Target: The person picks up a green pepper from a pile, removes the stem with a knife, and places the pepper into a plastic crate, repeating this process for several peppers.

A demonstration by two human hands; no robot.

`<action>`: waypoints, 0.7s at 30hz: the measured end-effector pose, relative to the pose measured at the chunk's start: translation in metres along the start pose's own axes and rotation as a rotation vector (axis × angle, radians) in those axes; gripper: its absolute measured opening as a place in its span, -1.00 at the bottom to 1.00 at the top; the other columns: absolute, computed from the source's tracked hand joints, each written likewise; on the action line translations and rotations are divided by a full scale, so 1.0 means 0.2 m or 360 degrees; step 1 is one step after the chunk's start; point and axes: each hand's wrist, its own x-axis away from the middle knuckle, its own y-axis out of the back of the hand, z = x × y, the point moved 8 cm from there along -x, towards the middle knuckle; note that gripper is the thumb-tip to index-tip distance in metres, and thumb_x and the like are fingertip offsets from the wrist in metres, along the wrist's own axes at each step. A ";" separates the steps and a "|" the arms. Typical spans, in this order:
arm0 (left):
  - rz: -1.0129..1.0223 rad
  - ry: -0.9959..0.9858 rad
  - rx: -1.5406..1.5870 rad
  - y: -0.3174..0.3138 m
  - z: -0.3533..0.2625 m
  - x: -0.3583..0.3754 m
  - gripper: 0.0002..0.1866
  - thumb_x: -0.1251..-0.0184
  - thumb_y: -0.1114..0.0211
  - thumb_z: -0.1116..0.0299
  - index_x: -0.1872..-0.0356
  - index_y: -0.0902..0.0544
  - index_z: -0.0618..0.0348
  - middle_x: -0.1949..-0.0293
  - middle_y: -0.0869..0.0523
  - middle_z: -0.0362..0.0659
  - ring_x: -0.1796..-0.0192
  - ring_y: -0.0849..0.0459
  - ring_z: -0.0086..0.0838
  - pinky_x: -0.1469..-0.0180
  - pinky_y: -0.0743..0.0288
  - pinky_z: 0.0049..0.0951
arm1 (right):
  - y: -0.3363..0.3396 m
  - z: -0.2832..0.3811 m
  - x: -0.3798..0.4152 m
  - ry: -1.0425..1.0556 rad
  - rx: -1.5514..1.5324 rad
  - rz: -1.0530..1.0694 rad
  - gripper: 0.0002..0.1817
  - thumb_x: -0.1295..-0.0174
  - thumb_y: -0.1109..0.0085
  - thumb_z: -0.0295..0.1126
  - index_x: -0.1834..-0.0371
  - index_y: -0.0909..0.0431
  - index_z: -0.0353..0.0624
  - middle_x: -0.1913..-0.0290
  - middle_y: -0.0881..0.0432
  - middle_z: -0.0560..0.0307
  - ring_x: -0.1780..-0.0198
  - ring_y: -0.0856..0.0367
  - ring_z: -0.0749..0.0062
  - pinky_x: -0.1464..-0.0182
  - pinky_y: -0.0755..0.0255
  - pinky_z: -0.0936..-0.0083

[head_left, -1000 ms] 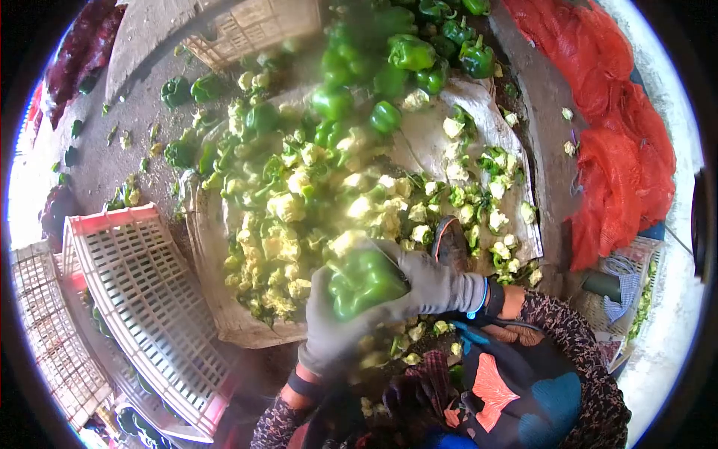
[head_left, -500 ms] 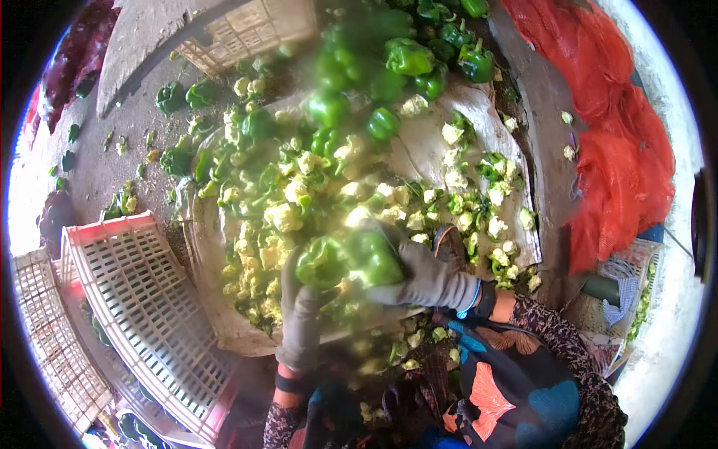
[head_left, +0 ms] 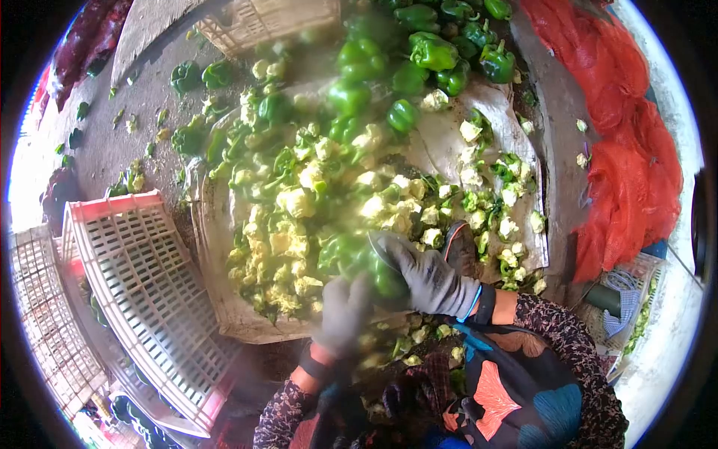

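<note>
My right hand point(head_left: 434, 280), in a grey glove, grips a green bell pepper point(head_left: 383, 275) from its right side, thumb stretched along the top. Left of that pepper shows more glossy green pepper flesh point(head_left: 340, 253), partly blurred. My left hand point(head_left: 344, 314), also gloved, sits close below and left of the pepper; its fingers are smeared by motion. Beneath and beyond both hands lies a heap of pale pepper cores point(head_left: 295, 202) with green stems, spread on a whitish sheet point(head_left: 441, 153). A haze blurs the middle of the view.
Whole green peppers point(head_left: 434, 52) are piled at the far side. White plastic crates point(head_left: 142, 299) stand at the left, another crate point(head_left: 269, 22) at the back. Red mesh point(head_left: 628, 150) lies along the right. A shoe point(head_left: 460, 251) rests beside my right hand.
My left hand has moved right and down, from the pepper's left side to below it. My right hand stays on the pepper, which now sits slightly lower. The view has shifted a little.
</note>
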 end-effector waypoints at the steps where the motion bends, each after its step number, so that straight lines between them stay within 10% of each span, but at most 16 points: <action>1: -0.0117 -0.0115 -0.0005 0.00 -0.02 0.02 -0.66 -0.64 -0.13 0.10 0.19 -0.61 0.20 0.52 -0.57 -0.34 0.55 -0.44 -0.67 0.51 -0.33 -0.55 | 0.00 0.01 -0.01 0.0044 -0.0143 -0.0001 0.10 -0.09 -0.50 -0.19 -0.65 -0.01 -0.15 -0.47 -0.40 -0.17 -0.21 -0.65 -0.11 -0.11 -0.60 0.14; 6: 0.0178 -0.0116 0.0127 0.00 -0.01 0.03 -0.80 -0.61 -0.16 0.28 0.13 -0.62 0.21 0.40 -0.65 -0.22 0.45 -0.53 -0.60 0.43 -0.45 -0.52 | -0.05 -0.11 0.02 -0.0571 -0.1095 0.0223 -0.12 -0.25 -0.42 -0.10 -0.58 -0.22 -0.17 -0.26 -0.59 0.08 -0.19 -0.57 0.43 -0.29 -0.44 0.41; 8: -0.0122 -0.1193 -0.1241 0.00 -0.21 0.16 -0.86 -0.52 -0.25 0.42 0.05 -0.63 0.26 0.15 -0.72 -0.05 0.22 -0.67 -0.49 0.24 -0.63 -0.42 | -0.13 -0.20 0.07 -0.0870 -0.1447 0.0304 -0.13 -0.24 -0.43 -0.03 -0.55 -0.29 -0.18 -0.27 -0.59 0.11 -0.20 -0.57 0.42 -0.27 -0.46 0.40; 9: 0.0070 -0.0915 -0.0786 0.06 -0.14 0.10 -0.79 -0.43 -0.30 0.54 -0.04 -0.62 0.30 -0.04 -0.70 0.07 0.02 -0.71 -0.35 0.06 -0.71 -0.32 | -0.16 -0.28 0.09 -0.0934 -0.1468 0.0245 -0.12 -0.26 -0.41 -0.02 -0.56 -0.28 -0.18 -0.24 -0.60 0.13 -0.17 -0.57 0.43 -0.24 -0.47 0.40; 12: -0.0551 -0.0498 0.0320 0.37 -0.16 0.13 -0.34 -0.61 0.01 -0.19 -0.29 -0.56 0.25 -0.02 -0.74 -0.06 0.06 -0.73 -0.44 0.11 -0.65 -0.45 | -0.24 -0.44 0.16 -0.1059 -0.1552 0.0270 -0.02 -0.24 -0.37 0.15 -0.59 -0.25 -0.22 -0.07 -0.63 0.14 -0.07 -0.55 0.47 -0.19 -0.48 0.45; 14: -0.0617 -0.0471 0.0374 0.44 -0.28 0.07 -0.38 -0.56 -0.21 -0.08 -0.33 -0.53 0.27 -0.10 -0.71 -0.04 -0.02 -0.72 -0.39 -0.05 -0.66 -0.41 | -0.24 -0.42 0.12 -0.0985 -0.1620 0.0205 0.01 -0.20 -0.37 0.27 -0.55 -0.32 -0.20 -0.08 -0.62 0.14 -0.05 -0.55 0.51 -0.17 -0.48 0.48; 17: -0.0680 -0.0424 -0.0888 0.42 -0.04 -0.10 -0.35 -0.26 -0.58 0.33 -0.35 -0.53 0.23 -0.31 -0.58 0.01 -0.21 -0.67 -0.28 -0.32 -0.58 -0.29 | -0.24 -0.46 0.16 -0.0971 -0.1599 0.0398 0.02 -0.18 -0.34 0.38 -0.51 -0.36 -0.16 -0.12 -0.63 0.11 -0.09 -0.57 0.49 -0.20 -0.46 0.49; 21: -0.0525 -0.0582 -0.0859 0.31 -0.08 -0.05 -0.48 -0.23 -0.44 0.56 -0.26 -0.58 0.19 -0.10 -0.71 -0.10 -0.16 -0.70 -0.34 -0.25 -0.60 -0.38 | -0.21 -0.51 0.34 -0.1162 -0.1198 0.0470 -0.04 -0.30 -0.06 0.51 -0.39 -0.45 -0.18 -0.06 -0.67 0.03 0.12 -0.68 0.48 0.05 -0.57 0.48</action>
